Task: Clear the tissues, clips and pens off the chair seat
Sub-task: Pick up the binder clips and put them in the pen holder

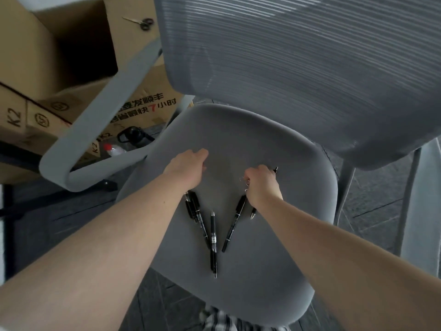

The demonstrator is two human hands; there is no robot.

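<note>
Left hand [188,163] curled, knuckles on grey fabric chair seat [274,247] — whether it holds anything, cannot tell. Right hand [261,185] closed around silver wire clips [245,181] — black plastic pens [213,237] lie fanned mid-seat.

Both bare forearms reach forward from the near edge, converging toward the middle. Left hand [188,164]: back up, fingers curled under, knuckles pointing far and right; whether it grips anything cannot be told. Right hand [261,185]: closed in a loose fist, back up, wrist bent slightly left. Hands apart, roughly level.
</note>
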